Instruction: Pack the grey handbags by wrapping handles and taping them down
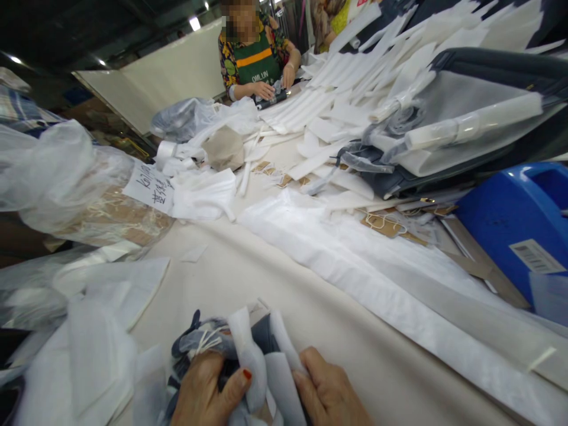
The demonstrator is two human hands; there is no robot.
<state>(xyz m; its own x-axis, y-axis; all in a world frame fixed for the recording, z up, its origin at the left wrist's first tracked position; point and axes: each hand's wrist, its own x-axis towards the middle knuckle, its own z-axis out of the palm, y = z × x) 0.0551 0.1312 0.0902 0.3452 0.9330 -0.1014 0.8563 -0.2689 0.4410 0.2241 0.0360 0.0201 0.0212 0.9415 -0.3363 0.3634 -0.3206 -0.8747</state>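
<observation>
At the bottom middle of the head view is a dark navy bag [261, 332] with straps, partly wrapped in white foam. My left hand [204, 390] is closed round its bunched straps, thumb against a foam-wrapped handle [252, 367]. White strings [208, 341] stick out just above those fingers. On the other side, my right hand [331, 387] pinches the edge of a white foam sheet [281, 378] at the bag. The bag's lower part is hidden by the hands and the frame's edge.
Long white foam sheets [381, 296] run along the table [222, 260]. To the right are a foam-padded navy bag [492, 71] and a blue bin [515, 213]. Plastic-wrapped bundles [71, 165] line the left. A co-worker [257, 65] handles a dark item across the table.
</observation>
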